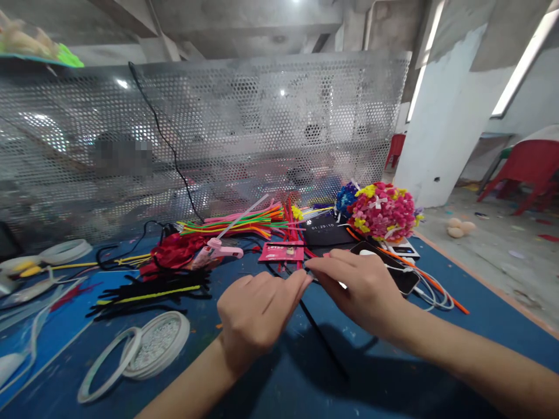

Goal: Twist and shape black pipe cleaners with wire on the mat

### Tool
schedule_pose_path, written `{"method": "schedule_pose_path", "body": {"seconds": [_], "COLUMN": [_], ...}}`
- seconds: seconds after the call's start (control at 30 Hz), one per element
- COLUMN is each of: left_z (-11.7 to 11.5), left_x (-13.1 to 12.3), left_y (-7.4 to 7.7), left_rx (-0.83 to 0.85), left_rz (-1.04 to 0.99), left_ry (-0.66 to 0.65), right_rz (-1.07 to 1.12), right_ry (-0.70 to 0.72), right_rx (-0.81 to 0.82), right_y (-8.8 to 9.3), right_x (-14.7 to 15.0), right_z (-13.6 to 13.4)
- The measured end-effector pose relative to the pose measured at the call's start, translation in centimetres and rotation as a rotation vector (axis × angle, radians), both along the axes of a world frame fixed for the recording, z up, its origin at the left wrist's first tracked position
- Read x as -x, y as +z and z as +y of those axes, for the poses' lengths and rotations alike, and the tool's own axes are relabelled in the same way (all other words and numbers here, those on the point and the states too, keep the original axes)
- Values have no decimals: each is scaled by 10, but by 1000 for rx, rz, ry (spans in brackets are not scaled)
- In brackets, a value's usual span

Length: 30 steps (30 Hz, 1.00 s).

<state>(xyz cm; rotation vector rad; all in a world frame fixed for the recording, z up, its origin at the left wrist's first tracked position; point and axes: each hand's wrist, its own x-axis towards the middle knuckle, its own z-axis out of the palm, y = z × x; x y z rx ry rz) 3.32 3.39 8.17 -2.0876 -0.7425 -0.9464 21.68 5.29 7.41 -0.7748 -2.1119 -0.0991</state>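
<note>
Both hands are raised over the blue table [257, 384], their fingertips nearly meeting at the middle. My left hand [264, 308] is closed, thumb and fingers pressed together on a black stem [321, 337] that slants down to the right. My right hand [356, 288] is pinched close to the stem's upper end; what lies between its fingertips is too small to tell. Just behind the hands is a pink packet [282, 252]. A pink glue gun [216, 251] with a clear stick rests left of the packet.
Black stems [152, 294], rolls of white tape [159, 343] and red material [174, 253] are on the left. Colourful stems [244, 224] lie behind. A pink flower bunch [382, 212], a phone [402, 273] and white cable [441, 297] are at right. A perforated metal panel [244, 134] stands behind.
</note>
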Motion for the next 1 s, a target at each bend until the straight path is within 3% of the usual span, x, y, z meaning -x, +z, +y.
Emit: {"method": "schedule_pose_path", "body": {"seconds": [0.1, 0.27, 0.33, 0.37, 0.47, 0.6, 0.73, 0.83, 1.0], "left_z": [3, 9, 9, 8, 2, -3, -5, -7, -7], "left_x": [-2, -8, -10, -12, -17, -21, -22, -20, -14], "left_y": [6, 19, 19, 17, 12, 4, -3, -6, -1], "left_rx": [248, 1279, 1555, 1611, 1501, 1197, 874, 688, 343], "left_rz": [-119, -552, -716, -803, -951, -888, -693, -544, -226], "left_ry": [-63, -313, -442, -478, -457, -331, -202, -184, -226], "right_rz": [-117, 65, 207, 290, 547, 737, 786, 781, 788], "right_ry": [112, 488, 562, 566, 493, 374, 265, 224, 226], "right_rx": [139, 631, 783, 843, 946, 947, 872, 833, 968], "right_y": [7, 20, 20, 19, 15, 13, 13, 13, 11], "right_x": [-4, -13, -14, -13, -8, 3, 9, 8, 6], "right_z": [4, 12, 13, 14, 12, 6, 0, 0, 6]}}
